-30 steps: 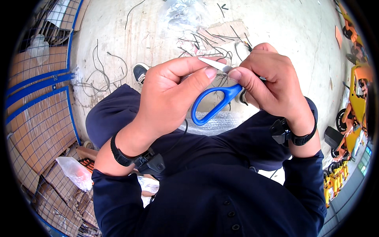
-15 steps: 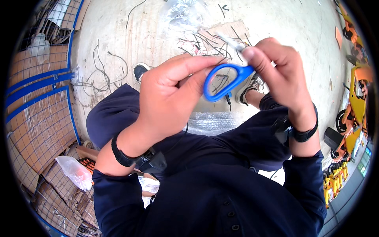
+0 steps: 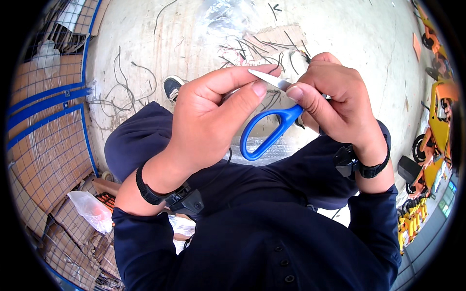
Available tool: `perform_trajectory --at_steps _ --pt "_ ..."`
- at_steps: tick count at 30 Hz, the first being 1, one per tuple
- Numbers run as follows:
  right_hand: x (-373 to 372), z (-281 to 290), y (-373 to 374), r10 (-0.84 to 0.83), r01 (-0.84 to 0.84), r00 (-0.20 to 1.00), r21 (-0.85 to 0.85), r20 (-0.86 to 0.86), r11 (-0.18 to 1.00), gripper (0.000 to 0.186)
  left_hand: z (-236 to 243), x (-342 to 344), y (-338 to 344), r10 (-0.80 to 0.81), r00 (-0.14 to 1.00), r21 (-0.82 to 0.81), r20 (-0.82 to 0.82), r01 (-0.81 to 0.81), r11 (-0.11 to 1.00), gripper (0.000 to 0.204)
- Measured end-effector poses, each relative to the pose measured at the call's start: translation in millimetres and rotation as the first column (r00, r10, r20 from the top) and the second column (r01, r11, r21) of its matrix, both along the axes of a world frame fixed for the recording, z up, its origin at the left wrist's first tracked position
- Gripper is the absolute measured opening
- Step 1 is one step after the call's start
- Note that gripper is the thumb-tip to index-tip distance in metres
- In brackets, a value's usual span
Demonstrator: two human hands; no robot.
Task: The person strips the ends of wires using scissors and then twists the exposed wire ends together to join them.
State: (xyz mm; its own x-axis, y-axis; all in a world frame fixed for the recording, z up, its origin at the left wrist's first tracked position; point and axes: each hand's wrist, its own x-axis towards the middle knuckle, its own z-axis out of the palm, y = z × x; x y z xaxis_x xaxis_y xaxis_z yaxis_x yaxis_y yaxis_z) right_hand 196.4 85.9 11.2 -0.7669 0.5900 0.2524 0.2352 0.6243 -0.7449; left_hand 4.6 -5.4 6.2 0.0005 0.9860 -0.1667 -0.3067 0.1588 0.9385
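Observation:
My right hand [image 3: 337,92] is closed round the middle of a pair of scissors [image 3: 290,114]. Their blue handle loop hangs down toward my lap, and the pale blade points left, its tip at my left fingertips. My left hand [image 3: 206,109] is bent inward, with thumb and forefinger on either side of a thin black wire [image 3: 280,57]; a short end of it curves up past the forefinger. The rest of that wire is hidden by the fingers. Below the left palm, a thin black cable [image 3: 229,156] hangs over my dark trousers.
Cut black wire pieces [image 3: 252,47] lie on and around a flat cardboard piece [image 3: 291,34]. Clear plastic film [image 3: 225,17] is beyond them. Long loose cables [image 3: 128,89] lie left, near a blue mesh cage [image 3: 48,140]. Yellow wheeled machines [image 3: 439,121] stand along the right.
The scissors have turned: the handle loop has swung down and the blade now points left to my left fingertips. My right hand has turned with them; my left has hardly moved.

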Motion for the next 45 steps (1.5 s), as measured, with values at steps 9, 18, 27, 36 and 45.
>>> perform_trajectory --at_steps 9,18,27,36,45 --pt "-1.8 -3.2 -1.7 -0.011 0.011 1.0 0.044 -0.011 0.999 0.029 1.1 -1.6 0.5 -0.065 0.998 -0.032 0.022 0.066 0.997 0.025" --pt "-1.7 -4.8 -1.7 -0.037 0.037 0.999 0.062 -0.002 0.997 0.024 1.3 -4.3 1.4 -0.096 0.995 -0.108 -0.025 0.093 0.99 0.025" --pt "4.0 -1.4 6.2 -0.218 0.218 0.976 -0.134 0.013 0.967 0.028 10.4 -5.0 -1.2 -0.006 0.992 -0.039 -0.123 0.001 0.999 0.021" --pt "-5.2 -5.0 0.4 -0.162 -0.051 0.962 -0.727 -0.22 0.684 0.052 9.2 -2.4 -1.7 -0.054 0.996 -0.11 -0.074 0.046 0.993 0.021" --pt "-7.7 -5.0 -3.6 -0.173 -0.029 0.97 -0.787 -0.171 0.616 0.01 2.7 -4.6 -5.5 -0.056 0.981 -0.018 -0.185 0.053 0.998 0.014"
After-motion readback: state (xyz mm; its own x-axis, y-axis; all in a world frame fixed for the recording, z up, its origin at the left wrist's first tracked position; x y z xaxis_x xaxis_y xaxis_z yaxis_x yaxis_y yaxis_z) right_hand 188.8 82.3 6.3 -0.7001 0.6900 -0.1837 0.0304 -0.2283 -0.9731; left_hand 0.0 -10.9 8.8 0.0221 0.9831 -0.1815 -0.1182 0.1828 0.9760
